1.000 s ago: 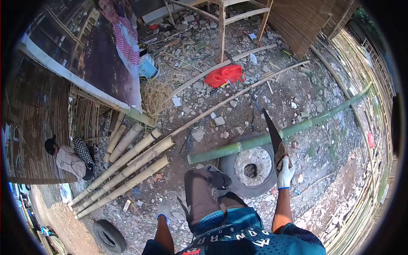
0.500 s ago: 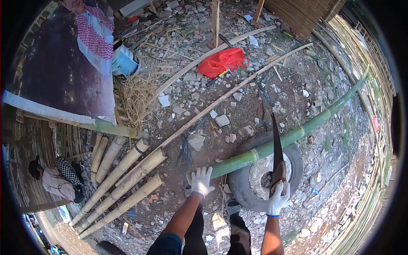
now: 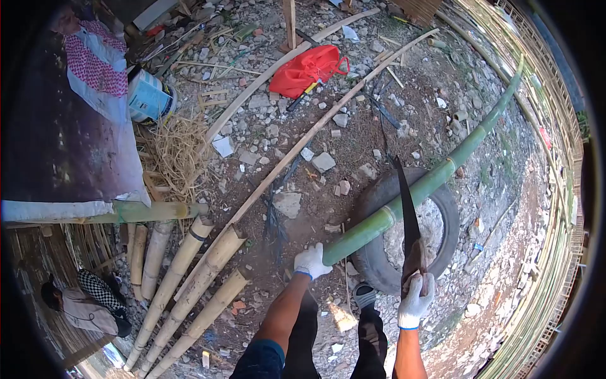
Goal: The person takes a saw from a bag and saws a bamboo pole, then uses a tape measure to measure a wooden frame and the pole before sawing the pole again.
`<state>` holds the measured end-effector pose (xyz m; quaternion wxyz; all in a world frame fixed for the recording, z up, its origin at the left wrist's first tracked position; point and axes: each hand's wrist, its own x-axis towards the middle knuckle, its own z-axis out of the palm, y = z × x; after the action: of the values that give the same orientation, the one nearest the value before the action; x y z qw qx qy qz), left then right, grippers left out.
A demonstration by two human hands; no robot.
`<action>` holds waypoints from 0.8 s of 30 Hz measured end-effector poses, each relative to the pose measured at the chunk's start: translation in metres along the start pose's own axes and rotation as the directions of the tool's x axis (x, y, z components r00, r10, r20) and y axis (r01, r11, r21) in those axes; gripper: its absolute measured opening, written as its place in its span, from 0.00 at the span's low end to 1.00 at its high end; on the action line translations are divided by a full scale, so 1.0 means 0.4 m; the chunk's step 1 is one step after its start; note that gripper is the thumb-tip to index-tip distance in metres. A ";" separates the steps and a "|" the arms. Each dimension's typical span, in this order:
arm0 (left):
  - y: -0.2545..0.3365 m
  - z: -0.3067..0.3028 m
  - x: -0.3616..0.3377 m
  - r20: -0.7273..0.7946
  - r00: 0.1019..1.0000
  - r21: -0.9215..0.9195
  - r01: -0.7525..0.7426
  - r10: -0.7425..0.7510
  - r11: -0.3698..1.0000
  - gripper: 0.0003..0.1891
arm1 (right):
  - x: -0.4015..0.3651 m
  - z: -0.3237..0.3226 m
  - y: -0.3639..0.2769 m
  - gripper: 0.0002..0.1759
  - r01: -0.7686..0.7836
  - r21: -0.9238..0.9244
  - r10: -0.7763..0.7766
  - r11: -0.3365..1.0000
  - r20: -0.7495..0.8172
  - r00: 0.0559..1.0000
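Note:
My left hand (image 3: 312,261), in a white glove, is closed at the near end of a long green bamboo pole (image 3: 366,234). The pole slants away to the upper right and lies across an old tire (image 3: 449,237). In my right hand (image 3: 415,303), also gloved, is the wooden handle of a hand saw (image 3: 407,205). Its long dark blade points away from me and overlaps the pole in this view, just right of a pale node ring.
Several dry bamboo poles (image 3: 202,275) lie at left, near a seated person (image 3: 85,303). A red bag (image 3: 309,68), a long wooden strip (image 3: 328,117) and a paint bucket (image 3: 150,98) are on the rubble ground. Poles line the right edge.
The view has turned and shifted a little. My left hand has turned, its fingers now pointing toward the pole's end instead of away from me. The saw stays in my right hand, over the pole.

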<state>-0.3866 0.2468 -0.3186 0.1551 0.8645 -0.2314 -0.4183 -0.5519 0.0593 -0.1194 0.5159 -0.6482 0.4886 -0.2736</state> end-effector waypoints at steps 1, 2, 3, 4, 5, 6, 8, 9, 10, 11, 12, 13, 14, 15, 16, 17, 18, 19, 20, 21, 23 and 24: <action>0.003 0.000 -0.014 0.030 1.000 -0.015 0.007 -0.007 1.000 0.39 | 0.006 -0.004 0.000 0.15 0.011 -0.011 -0.011 1.000 0.006 1.000; -0.002 0.000 -0.031 0.069 0.998 -0.022 0.010 -0.009 1.000 0.38 | 0.002 -0.013 0.003 0.15 0.009 0.000 -0.009 1.000 0.011 1.000; -0.014 0.012 -0.052 0.078 0.997 -0.028 0.008 -0.005 1.000 0.38 | -0.007 -0.022 0.001 0.14 0.002 0.011 -0.002 1.000 0.016 1.000; -0.028 0.022 -0.068 0.048 0.999 0.004 -0.008 0.008 1.000 0.39 | -0.010 -0.024 -0.014 0.13 0.012 0.007 -0.013 1.000 0.035 0.999; -0.037 0.030 -0.073 0.015 1.000 0.030 -0.023 0.022 0.999 0.39 | -0.007 -0.024 -0.026 0.13 0.022 -0.002 -0.021 1.000 0.034 0.999; -0.046 0.035 -0.085 0.013 1.000 0.033 -0.015 0.014 0.999 0.39 | -0.011 -0.028 -0.036 0.11 0.004 0.032 -0.006 0.999 0.053 0.999; -0.057 0.020 -0.110 -0.005 1.000 0.078 -0.004 0.005 0.997 0.39 | -0.002 -0.050 -0.056 0.11 -0.007 0.003 0.007 1.000 0.115 0.993; -0.075 0.020 -0.120 -0.015 1.000 0.105 -0.005 0.007 0.995 0.40 | 0.002 -0.055 -0.043 0.11 -0.012 -0.003 0.012 1.000 0.112 0.994; -0.087 0.000 -0.130 -0.026 1.000 0.110 -0.010 0.013 0.994 0.40 | 0.006 -0.058 -0.018 0.11 0.073 -0.030 -0.069 0.997 0.121 0.990; -0.097 -0.025 -0.130 -0.033 0.999 0.116 -0.017 0.021 0.993 0.40 | 0.010 -0.061 -0.001 0.11 0.156 -0.057 -0.147 0.986 0.132 0.980; -0.104 -0.059 -0.125 -0.052 0.999 0.132 0.002 0.005 0.991 0.38 | 0.002 -0.025 -0.027 0.11 0.135 0.015 -0.136 0.991 0.124 0.983; -0.138 -0.065 -0.109 -0.095 0.995 0.136 0.014 -0.001 0.991 0.41 | -0.006 -0.007 -0.079 0.10 0.058 -0.035 -0.050 0.998 0.194 0.980; -0.159 -0.093 -0.099 -0.131 0.991 0.133 0.021 -0.004 0.991 0.41 | -0.011 0.002 -0.030 0.10 0.145 -0.104 -0.118 0.984 0.231 0.966; -0.173 -0.141 -0.078 -0.082 0.996 0.155 0.036 -0.023 0.987 0.41 | -0.003 0.024 0.003 0.11 0.247 -0.163 -0.197 0.955 0.274 0.942; -0.182 -0.175 -0.062 -0.094 0.995 0.143 0.054 -0.041 0.988 0.41 | -0.007 0.042 0.017 0.11 0.260 -0.214 -0.181 0.942 0.332 0.926; -0.196 -0.192 -0.045 -0.091 0.994 0.156 0.067 -0.054 0.985 0.40 | -0.019 0.071 0.012 0.11 0.276 -0.266 -0.158 0.924 0.394 0.906; -0.204 -0.210 -0.026 -0.080 0.994 0.158 0.080 -0.068 0.984 0.41 | -0.032 0.099 0.028 0.09 0.244 -0.228 -0.134 0.942 0.412 0.901; -0.206 -0.215 -0.017 -0.068 0.994 0.158 0.092 -0.082 0.983 0.41 | -0.044 0.119 0.031 0.07 0.203 -0.277 -0.065 0.939 0.438 0.897; -0.213 -0.203 -0.014 -0.066 0.994 0.155 0.093 -0.084 0.984 0.41 | -0.055 0.133 0.046 0.06 0.189 -0.291 -0.038 0.938 0.457 0.889; -0.217 -0.195 -0.004 -0.061 0.995 0.169 0.093 -0.084 0.981 0.41 | -0.062 0.150 0.065 0.05 0.178 -0.301 -0.014 0.937 0.477 0.879; -0.231 -0.184 0.020 -0.052 0.996 0.176 0.085 -0.077 0.981 0.41 | -0.071 0.161 0.095 0.08 0.192 -0.343 0.014 0.920 0.519 0.855; -0.235 -0.190 0.034 -0.027 0.997 0.142 0.080 -0.077 0.987 0.42 | -0.068 0.163 0.090 0.09 0.187 -0.343 0.023 0.920 0.526 0.850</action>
<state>-0.2933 0.3245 -0.3250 0.0785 0.8864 -0.2250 -0.3970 -0.5184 0.1107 -0.1697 0.4799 -0.8061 0.3461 -0.0099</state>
